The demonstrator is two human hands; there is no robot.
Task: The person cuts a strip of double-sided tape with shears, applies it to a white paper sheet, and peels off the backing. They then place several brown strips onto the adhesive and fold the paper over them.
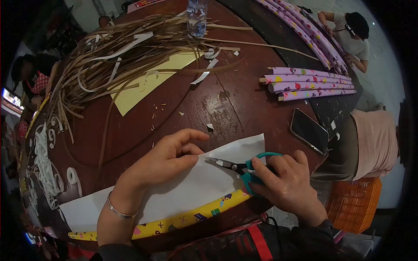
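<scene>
A sheet of wrapping paper (pixel 174 191) lies white side up in front of me, its near edge turned over to show a yellow printed face. My left hand (pixel 163 158), with a bangle on the wrist, pinches the sheet's far edge between thumb and fingers. In my right hand (pixel 285 180) is a pair of scissors (pixel 235 167) with teal handles. The blades point left, their tips right beside my left thumb at the paper's edge.
Brown strips (pixel 143 52) are heaped at the far left over a yellow sheet (pixel 148 89). Beyond stands a bottle (pixel 197 21). Pink patterned rolls (pixel 311 85) and a phone (pixel 308 130) lie on the right, above an orange crate (pixel 355 204). Other people sit around the table.
</scene>
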